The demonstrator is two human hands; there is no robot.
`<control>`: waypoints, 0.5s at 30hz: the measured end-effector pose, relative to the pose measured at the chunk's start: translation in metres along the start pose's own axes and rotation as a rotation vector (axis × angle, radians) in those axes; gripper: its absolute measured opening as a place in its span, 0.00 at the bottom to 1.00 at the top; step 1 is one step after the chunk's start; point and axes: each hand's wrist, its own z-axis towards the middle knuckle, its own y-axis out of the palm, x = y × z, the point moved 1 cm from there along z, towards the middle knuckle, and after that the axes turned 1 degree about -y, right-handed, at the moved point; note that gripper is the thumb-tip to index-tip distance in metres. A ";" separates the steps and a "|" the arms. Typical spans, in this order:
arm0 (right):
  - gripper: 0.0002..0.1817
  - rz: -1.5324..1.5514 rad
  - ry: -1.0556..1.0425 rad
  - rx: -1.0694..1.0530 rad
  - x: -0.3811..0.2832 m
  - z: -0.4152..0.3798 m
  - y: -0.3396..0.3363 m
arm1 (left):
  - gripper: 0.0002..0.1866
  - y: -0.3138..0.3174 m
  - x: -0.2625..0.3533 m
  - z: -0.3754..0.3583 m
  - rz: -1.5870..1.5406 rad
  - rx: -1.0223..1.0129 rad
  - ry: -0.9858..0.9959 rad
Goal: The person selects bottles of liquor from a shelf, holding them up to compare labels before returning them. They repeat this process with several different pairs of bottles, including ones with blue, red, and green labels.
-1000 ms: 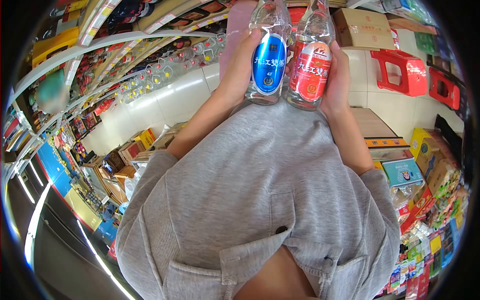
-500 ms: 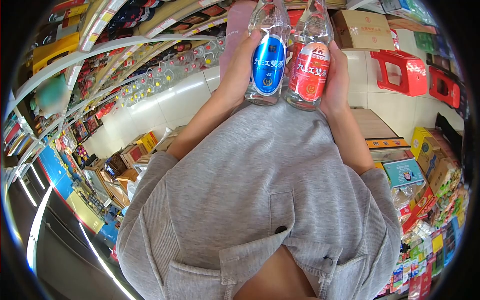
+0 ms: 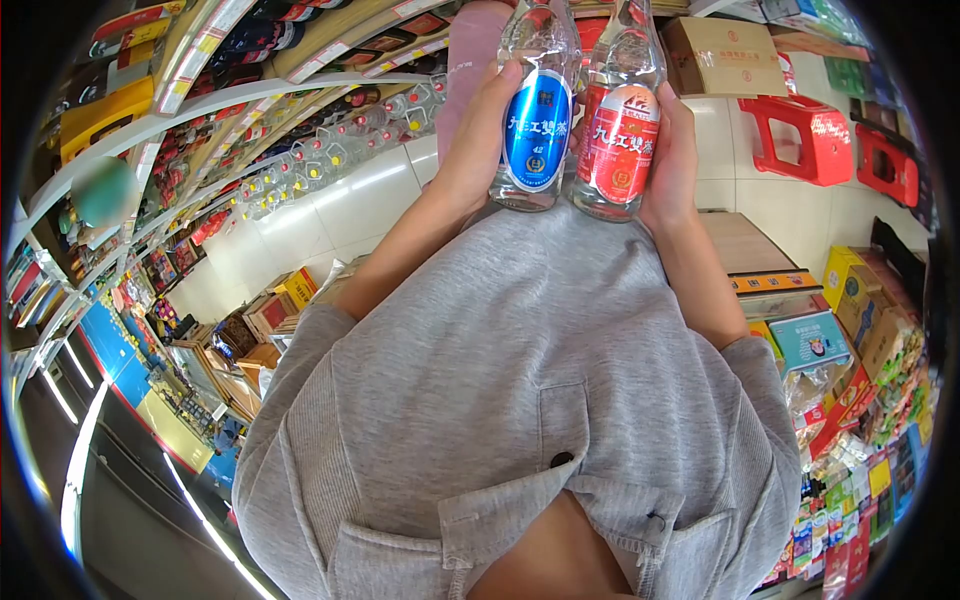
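My left hand (image 3: 478, 135) is wrapped round a clear glass bottle with a blue oval label (image 3: 536, 130). Its thumb lies along the bottle's left side. A second clear glass bottle, with a red label (image 3: 619, 145), is gripped by my right hand (image 3: 674, 160), whose fingers curl behind it. Both bottles stand nearly upright side by side in front of my grey shirt, labels facing me, with their necks cut off by the top edge. The fingers behind the bottles are mostly hidden.
Shelves of bottles (image 3: 300, 165) curve along the left. A cardboard box (image 3: 727, 57) and a red plastic stool (image 3: 803, 140) are at the upper right. Packaged goods (image 3: 850, 480) crowd the lower right. Light floor tiles (image 3: 330, 225) show between the shelves and my left arm.
My hands keep the same hold on both bottles, which have barely moved. The surrounding shelves and goods have shifted slightly in view.
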 end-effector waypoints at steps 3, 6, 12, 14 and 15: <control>0.36 -0.028 -0.008 -0.025 0.001 0.002 -0.004 | 0.37 -0.002 -0.003 0.002 -0.030 0.028 -0.013; 0.36 -0.022 0.004 -0.039 0.000 0.000 0.000 | 0.37 -0.004 -0.002 0.002 -0.019 -0.004 -0.005; 0.36 -0.049 0.005 -0.031 0.003 0.000 -0.001 | 0.37 -0.004 -0.002 -0.001 -0.039 0.012 -0.043; 0.35 -0.033 0.012 -0.036 0.004 0.000 -0.002 | 0.38 -0.005 -0.003 -0.001 -0.027 0.006 -0.033; 0.35 -0.025 0.016 -0.038 0.005 0.000 -0.002 | 0.38 -0.005 -0.003 -0.002 -0.021 0.003 -0.028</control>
